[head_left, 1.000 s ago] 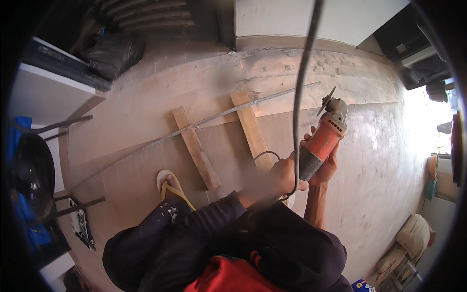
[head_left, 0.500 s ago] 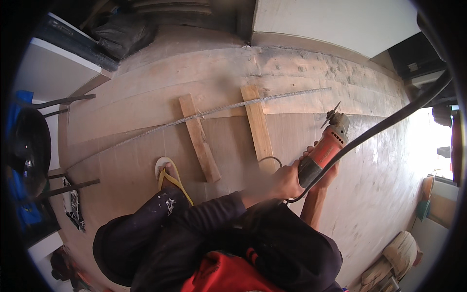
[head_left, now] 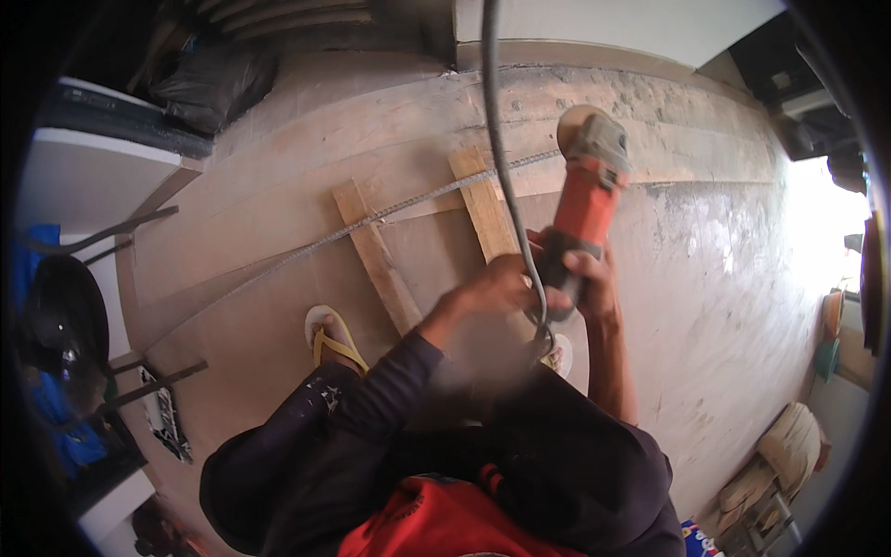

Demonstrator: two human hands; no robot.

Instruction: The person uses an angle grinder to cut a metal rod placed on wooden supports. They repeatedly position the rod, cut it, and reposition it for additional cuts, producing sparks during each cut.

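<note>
My left hand (head_left: 497, 288) and my right hand (head_left: 594, 278) both grip the rear body of an orange angle grinder (head_left: 583, 200). Its grey head and disc (head_left: 589, 135) hang just above the right end of a long ribbed steel rod (head_left: 371, 223). The rod lies across two wooden battens (head_left: 376, 260) (head_left: 483, 200) on the bare concrete floor (head_left: 705, 278). The grinder's grey power cable (head_left: 497, 139) rises from my hands to the top of the picture. My left foot in a yellow-strapped sandal (head_left: 332, 342) stands beside the left batten.
A white cabinet (head_left: 93, 176) and a black bag (head_left: 209, 79) sit at the left and top left. A black wheel (head_left: 56, 320) and metal bars (head_left: 139, 381) lie at the left edge. Sacks and wood (head_left: 789, 455) are at the lower right.
The grinder has swung left and up from the right of the battens to just over the rod's right end. The cable now runs straight up.
</note>
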